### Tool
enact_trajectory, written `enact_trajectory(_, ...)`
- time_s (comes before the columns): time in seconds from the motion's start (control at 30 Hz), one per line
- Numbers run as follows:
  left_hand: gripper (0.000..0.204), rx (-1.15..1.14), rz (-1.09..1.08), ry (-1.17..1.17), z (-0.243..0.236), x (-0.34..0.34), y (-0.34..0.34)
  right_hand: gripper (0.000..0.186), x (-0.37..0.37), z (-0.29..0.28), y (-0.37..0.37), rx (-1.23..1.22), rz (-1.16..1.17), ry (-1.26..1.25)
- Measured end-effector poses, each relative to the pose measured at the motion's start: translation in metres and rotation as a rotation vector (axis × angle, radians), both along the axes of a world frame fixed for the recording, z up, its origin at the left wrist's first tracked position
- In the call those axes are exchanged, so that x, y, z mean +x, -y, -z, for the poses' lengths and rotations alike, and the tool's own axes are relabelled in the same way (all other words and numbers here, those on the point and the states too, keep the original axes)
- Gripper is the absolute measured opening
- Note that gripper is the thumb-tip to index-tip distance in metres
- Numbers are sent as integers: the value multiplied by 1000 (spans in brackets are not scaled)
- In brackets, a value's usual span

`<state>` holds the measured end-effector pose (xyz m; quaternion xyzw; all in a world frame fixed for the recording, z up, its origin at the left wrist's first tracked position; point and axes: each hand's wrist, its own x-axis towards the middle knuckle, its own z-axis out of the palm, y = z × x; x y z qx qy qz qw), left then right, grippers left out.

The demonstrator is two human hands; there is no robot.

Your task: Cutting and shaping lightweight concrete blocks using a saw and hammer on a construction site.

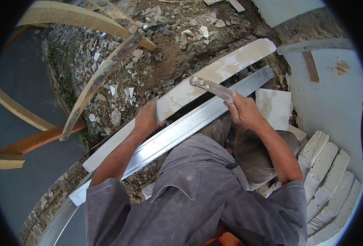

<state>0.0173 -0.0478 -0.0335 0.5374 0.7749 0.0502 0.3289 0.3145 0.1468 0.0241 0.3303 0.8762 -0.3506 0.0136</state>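
Note:
A long, pale, narrow slab (222, 69) runs slantwise from lower left to upper right in front of me, with a rounded far end and tan patches on its face. My left hand (148, 117) is closed around its edge near the middle. In my right hand (245, 110) is a worn tool with a flat, dusty shaft and a rounded knob end (202, 83); the knob end points left, over the slab's near edge. The tool's exact kind does not show. Nearer my body, a shiny galvanized metal channel (177, 137) lies alongside the slab, with a dark gap between them.
Rubble and broken white chips (107, 90) cover the ground ahead. Curved wooden timbers (95, 82) stick out at the left above a dark grey surface (29, 98). Several rough pale blocks (329, 176) lean in a row at right, beside a pale wall (329, 94).

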Motion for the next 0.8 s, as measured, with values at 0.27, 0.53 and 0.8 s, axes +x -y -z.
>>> enact_trajectory(0.27,91,-28,44,6,-6,0,-10,22,-1,27,0,-30,-44,76)
enact_trajectory(0.53,78,-400,-53,397,-10,-47,-26,28,-25,-30,14,-30,193,-476)
enact_trajectory(0.8,82,-291,-11,451,-15,-33,-35,27,-6,7,14,-154,136,93)
